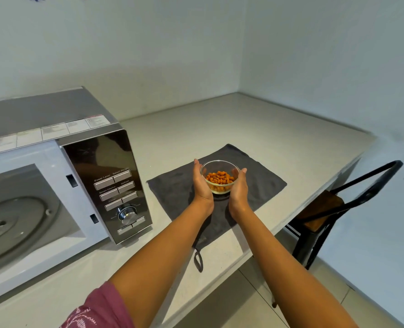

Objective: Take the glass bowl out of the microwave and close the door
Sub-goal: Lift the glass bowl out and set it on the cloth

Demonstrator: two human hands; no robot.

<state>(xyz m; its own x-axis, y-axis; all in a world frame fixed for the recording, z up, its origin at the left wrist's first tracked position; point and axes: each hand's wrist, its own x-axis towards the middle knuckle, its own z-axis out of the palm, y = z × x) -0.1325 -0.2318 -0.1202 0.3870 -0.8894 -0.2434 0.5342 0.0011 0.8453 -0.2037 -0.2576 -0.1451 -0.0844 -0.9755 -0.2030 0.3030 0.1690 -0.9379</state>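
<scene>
A small glass bowl (219, 167) of orange-brown pieces sits on or just above a dark grey cloth (262, 176) right of the microwave. My left hand (201, 183) cups its left side and my right hand (239, 188) cups its right side, both palms pressed against the glass. The microwave (54, 176) stands at the left with its cavity exposed and an empty turntable (16, 223) inside. Its door is out of view. The black control panel (115, 185) faces me.
The pale counter (255, 124) runs into a wall corner behind the cloth. Its front edge cuts diagonally at the right, where a black metal chair with a wooden seat (324, 209) stands on the tiled floor.
</scene>
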